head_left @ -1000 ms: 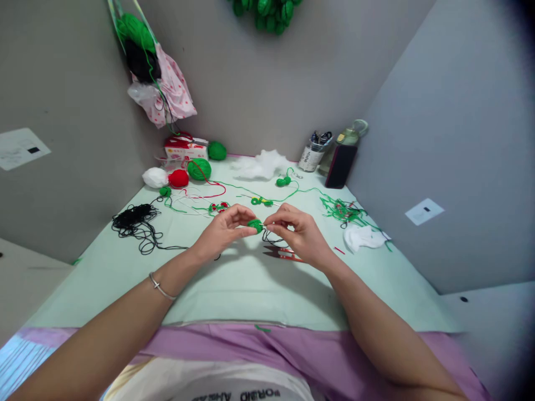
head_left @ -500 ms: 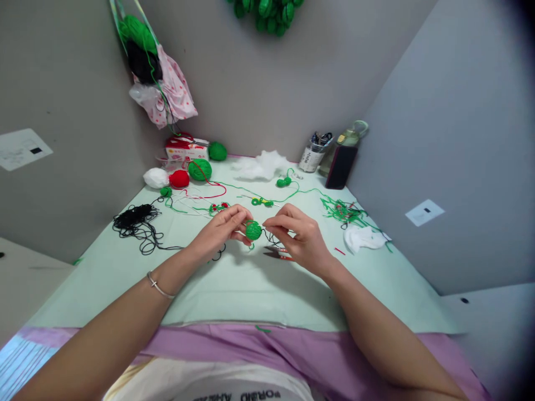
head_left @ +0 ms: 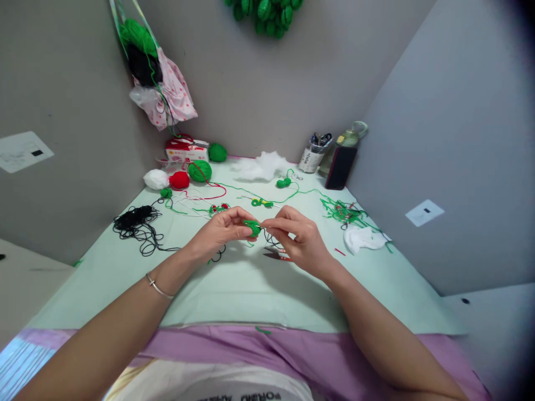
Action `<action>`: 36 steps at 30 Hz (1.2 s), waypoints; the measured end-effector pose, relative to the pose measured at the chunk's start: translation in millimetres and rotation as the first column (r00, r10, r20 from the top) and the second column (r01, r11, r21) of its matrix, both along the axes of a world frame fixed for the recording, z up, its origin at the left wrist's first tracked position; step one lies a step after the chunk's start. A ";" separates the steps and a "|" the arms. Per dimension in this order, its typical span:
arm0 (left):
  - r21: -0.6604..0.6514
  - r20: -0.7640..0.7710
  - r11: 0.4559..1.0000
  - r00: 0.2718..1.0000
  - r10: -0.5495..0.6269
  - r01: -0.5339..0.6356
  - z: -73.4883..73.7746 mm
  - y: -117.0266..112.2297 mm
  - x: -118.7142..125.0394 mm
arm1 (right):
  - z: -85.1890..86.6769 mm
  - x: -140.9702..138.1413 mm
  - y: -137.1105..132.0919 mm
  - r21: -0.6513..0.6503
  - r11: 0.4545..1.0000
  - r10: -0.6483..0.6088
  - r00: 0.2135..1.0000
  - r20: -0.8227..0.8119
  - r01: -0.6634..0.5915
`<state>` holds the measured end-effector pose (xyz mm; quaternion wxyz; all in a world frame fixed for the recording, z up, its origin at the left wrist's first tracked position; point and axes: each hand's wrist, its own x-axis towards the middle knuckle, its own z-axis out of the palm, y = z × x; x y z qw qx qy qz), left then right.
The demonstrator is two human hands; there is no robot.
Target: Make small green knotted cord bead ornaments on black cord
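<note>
My left hand (head_left: 223, 229) pinches a small green crocheted piece (head_left: 252, 226) above the pale green table (head_left: 234, 289). My right hand (head_left: 298, 236) is closed in a pinch right against that piece, holding a thin needle I can barely make out. Black thread trails down from the piece to the table. A pair of red thread snips (head_left: 277, 255) lies on the table just under my right hand.
A black yarn tangle (head_left: 136, 221) lies at the left. Red, white and green yarn balls (head_left: 179, 178) and a box sit at the back left. White stuffing (head_left: 263, 164), a jar of tools (head_left: 311, 153), a dark phone (head_left: 339, 166) and green scraps (head_left: 343, 210) stand farther back and right.
The green piece was turned and lowered slightly half a second ago, then brought back up between my fingers. My right hand has moved a little closer to it.
</note>
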<state>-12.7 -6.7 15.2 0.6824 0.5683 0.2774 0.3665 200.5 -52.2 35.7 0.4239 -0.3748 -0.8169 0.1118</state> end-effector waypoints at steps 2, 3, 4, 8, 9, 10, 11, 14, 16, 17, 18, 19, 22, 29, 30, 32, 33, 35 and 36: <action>0.013 0.000 1.000 1.000 0.010 -0.010 -0.7 0.2 -0.4 | 0.4 0.3 -0.1 -0.047 0.999 0.008 1.000 -0.029 -0.009; 0.017 0.002 1.000 1.000 0.014 -0.014 -1.0 0.3 -0.4 | 0.5 0.3 -0.1 -0.072 0.997 0.009 0.999 -0.043 -0.013; 0.019 0.002 1.000 1.000 0.019 -0.019 -1.3 0.4 -0.3 | 0.5 0.2 0.0 -0.098 0.995 0.011 0.998 -0.056 -0.016; 0.028 -0.010 0.999 0.999 0.034 -0.033 -3.8 0.1 1.5 | -1.7 -1.9 1.2 -0.173 0.985 0.004 0.993 -0.119 -0.025; 0.035 -0.013 0.999 0.999 0.032 -0.031 -4.8 0.0 2.2 | -2.7 -2.8 1.6 -0.186 0.982 0.001 0.991 -0.130 -0.025; 0.041 -0.015 0.999 0.999 0.028 -0.027 -5.7 -0.1 2.9 | -3.8 -3.9 1.9 -0.195 0.981 -0.002 0.990 -0.140 -0.025; 0.048 -0.017 0.999 1.000 0.022 -0.021 -6.6 -0.2 3.6 | -4.9 -4.9 2.2 -0.201 0.979 -0.005 0.989 -0.146 -0.025; 0.059 -0.015 0.998 1.000 0.018 -0.017 -7.4 -0.5 5.4 | -6.6 -7.3 2.8 -0.212 0.977 -0.025 0.987 -0.156 -0.009; 0.061 -0.019 0.998 0.999 0.031 -0.030 -6.4 -0.9 6.1 | -6.5 -7.4 3.5 -0.220 0.975 -0.059 0.986 -0.157 0.024; 0.065 -0.020 0.997 0.999 0.040 -0.038 -5.6 -1.2 6.2 | -6.3 -6.9 4.1 -0.220 0.974 -0.082 0.985 -0.155 0.046; 0.069 -0.022 0.997 0.999 0.046 -0.044 -4.8 -1.6 6.1 | -6.4 -6.1 5.0 -0.216 0.974 -0.106 0.983 -0.151 0.072; 0.075 -0.022 0.996 0.998 0.051 -0.049 -4.2 -1.9 6.0 | -6.7 -5.0 6.0 -0.210 0.973 -0.129 0.981 -0.144 0.097; 0.108 -0.030 0.991 0.997 0.078 -0.074 -3.6 -2.7 5.3 | -9.4 -1.8 9.2 -0.200 0.969 -0.172 0.978 -0.120 0.145; 0.222 -0.032 0.967 0.990 0.138 -0.128 -7.2 -1.7 5.9 | -12.3 -9.4 2.7 -0.156 0.979 -0.148 0.984 -0.095 0.132; 0.225 -0.033 0.965 0.989 0.144 -0.133 -7.4 -1.6 6.6 | -11.6 -12.3 0.1 -0.121 0.983 -0.148 0.987 -0.064 0.140; 0.218 -0.031 0.965 0.988 0.154 -0.144 -7.9 -2.0 8.5 | -10.7 -17.9 -4.5 -0.014 0.985 -0.170 0.985 0.034 0.171; 0.211 -0.029 0.966 0.987 0.159 -0.149 -8.3 -2.4 9.5 | -10.8 -20.1 -6.0 0.054 0.980 -0.194 0.976 0.097 0.190; 0.208 -0.035 0.964 0.983 0.179 -0.168 -10.1 -3.3 11.5 | -12.5 -22.4 -6.5 0.185 0.960 -0.250 0.939 0.238 0.209; 0.220 -0.043 0.959 0.980 0.194 -0.180 -11.4 -3.7 12.3 | -14.0 -22.7 -5.7 0.231 0.952 -0.268 0.911 0.313 0.201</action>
